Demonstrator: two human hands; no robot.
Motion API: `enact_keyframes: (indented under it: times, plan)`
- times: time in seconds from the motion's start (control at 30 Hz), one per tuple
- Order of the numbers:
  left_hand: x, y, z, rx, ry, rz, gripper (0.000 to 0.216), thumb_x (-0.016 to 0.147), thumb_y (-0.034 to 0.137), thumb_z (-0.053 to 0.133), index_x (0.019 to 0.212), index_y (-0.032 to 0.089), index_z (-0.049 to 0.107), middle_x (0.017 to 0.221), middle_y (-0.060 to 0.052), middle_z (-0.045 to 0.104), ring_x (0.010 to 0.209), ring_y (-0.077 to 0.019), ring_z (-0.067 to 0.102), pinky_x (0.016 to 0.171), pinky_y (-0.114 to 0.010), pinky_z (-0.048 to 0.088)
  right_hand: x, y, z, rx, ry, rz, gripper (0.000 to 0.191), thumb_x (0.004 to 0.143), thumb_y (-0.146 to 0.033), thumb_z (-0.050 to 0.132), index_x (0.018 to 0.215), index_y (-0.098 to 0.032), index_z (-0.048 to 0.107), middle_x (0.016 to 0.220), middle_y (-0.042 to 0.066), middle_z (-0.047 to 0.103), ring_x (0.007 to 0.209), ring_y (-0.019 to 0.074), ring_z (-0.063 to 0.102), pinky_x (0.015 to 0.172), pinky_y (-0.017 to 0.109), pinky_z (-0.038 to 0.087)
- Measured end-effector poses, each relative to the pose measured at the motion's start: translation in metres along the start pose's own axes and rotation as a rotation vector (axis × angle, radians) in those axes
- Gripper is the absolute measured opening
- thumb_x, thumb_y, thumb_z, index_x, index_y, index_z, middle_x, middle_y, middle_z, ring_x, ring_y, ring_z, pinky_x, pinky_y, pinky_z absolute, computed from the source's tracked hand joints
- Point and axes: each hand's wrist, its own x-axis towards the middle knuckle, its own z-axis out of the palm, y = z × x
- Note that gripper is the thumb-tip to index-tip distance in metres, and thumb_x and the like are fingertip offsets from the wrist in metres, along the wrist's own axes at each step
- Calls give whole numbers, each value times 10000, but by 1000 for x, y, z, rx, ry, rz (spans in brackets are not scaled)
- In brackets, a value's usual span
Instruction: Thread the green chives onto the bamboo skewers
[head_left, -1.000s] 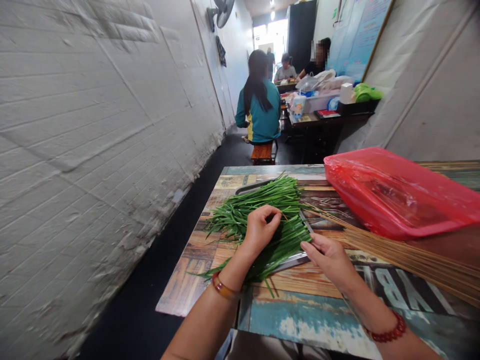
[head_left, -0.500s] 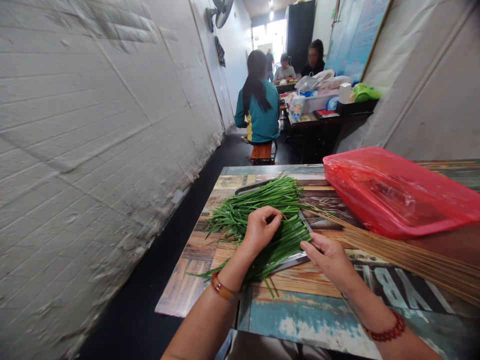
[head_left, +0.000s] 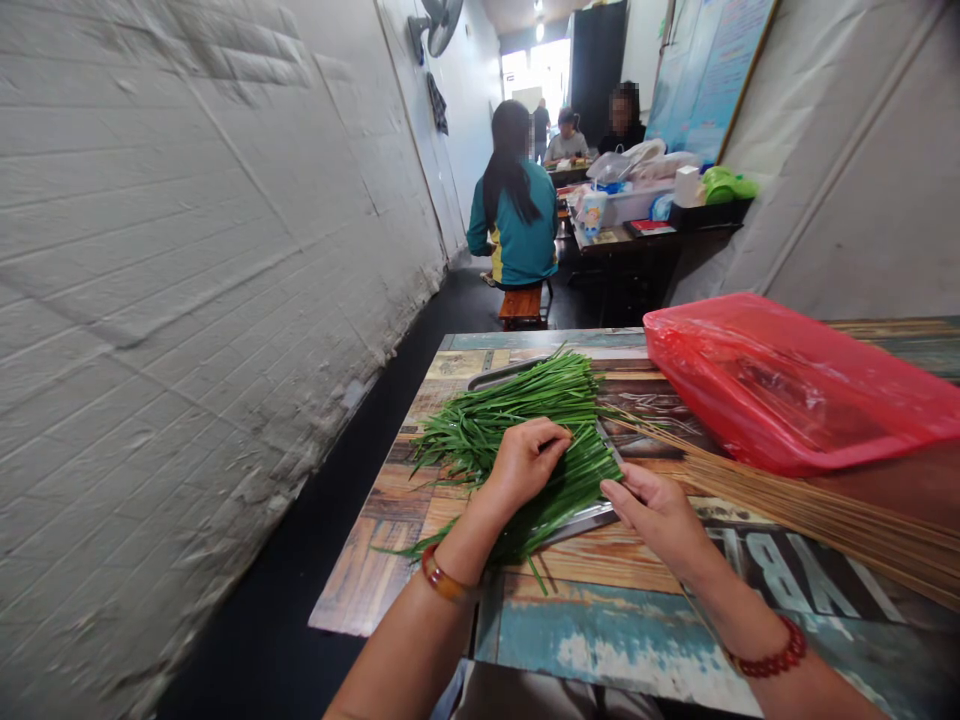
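A thick layer of long green garlic chives (head_left: 517, 390) lies across a metal tray (head_left: 592, 520), with the leafy ends hanging past its left side. My left hand (head_left: 529, 465) is over the middle of the chives, thumb and fingertips pinched together; what they hold is too small to make out. At the tray's right edge, my right hand (head_left: 656, 510) has its thumb and forefinger closed at the ends of the chives. Just beyond it, a bundle of thin wooden skewers (head_left: 810, 505) lies with its tips toward the tray.
A red plastic bag (head_left: 810, 370) covers something at the right of the patterned table (head_left: 585, 630). Ahead, a person in a teal top (head_left: 525, 225) sits on a wooden stool (head_left: 521, 305). Another table (head_left: 622, 238) holds bags and boxes. A white wall (head_left: 187, 300) runs along the left.
My left hand has shifted slightly right, its fingertips pressed closer together; the orange-brown tip seen beside them before is now hidden. My right hand stays at the chive ends.
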Motion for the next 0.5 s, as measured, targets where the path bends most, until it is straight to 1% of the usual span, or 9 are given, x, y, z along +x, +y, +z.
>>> enact_keyframes:
  times: [0.1,0.2,0.27,0.3,0.33,0.4,0.47,0.5]
  plan:
    - [1,2,-3,-46,-24,-20,150,806,190,550,726,146,669,747,-46,671,712,-139,601,687,-234,436,0,0,0,6,8,-14,241,826,-386,544,785,-151,577,546,-68,373,476,66,298,429,207,242]
    - [2,5,-7,-108,-41,-115,192,823,252,532,765,131,669,800,-58,681,759,-152,602,720,-238,438,0,2,0,8,13,-27,233,831,-378,541,783,-154,581,557,-65,384,485,67,304,435,206,250]
    - [2,7,-9,-138,-82,-165,238,845,298,497,834,129,665,839,-50,677,780,-153,586,727,-236,428,1,3,0,9,6,-24,233,838,-378,533,805,-154,585,564,-64,389,486,67,307,437,206,253]
    - [2,8,-9,-147,-121,-175,264,856,319,474,831,129,656,820,-35,665,763,-147,569,713,-231,418,1,3,-1,11,5,-21,234,839,-380,530,818,-154,586,566,-63,392,486,68,308,437,206,254]
    - [2,9,-9,-152,-166,-175,295,867,339,448,790,129,641,765,-16,640,721,-135,542,684,-224,403,1,3,-1,9,7,-20,234,839,-381,529,822,-155,586,567,-63,395,487,69,310,438,207,256]
    - [1,11,-8,-150,-244,-166,370,883,369,400,653,131,566,619,24,520,619,-105,447,600,-210,349,0,2,-1,-2,12,-24,233,833,-384,531,800,-159,580,567,-61,400,488,71,315,442,209,262]
    - [1,13,-7,-149,-273,-166,404,886,380,379,571,141,463,561,44,381,574,-87,351,547,-206,288,0,0,-1,-17,10,-31,231,825,-386,533,773,-164,571,563,-59,402,488,75,320,444,213,265]
    - [1,13,-7,-152,-274,-169,401,883,378,379,559,146,427,561,48,338,569,-83,321,536,-207,268,0,-1,0,-25,4,-33,231,820,-387,535,755,-167,563,557,-60,398,485,76,321,443,215,264]
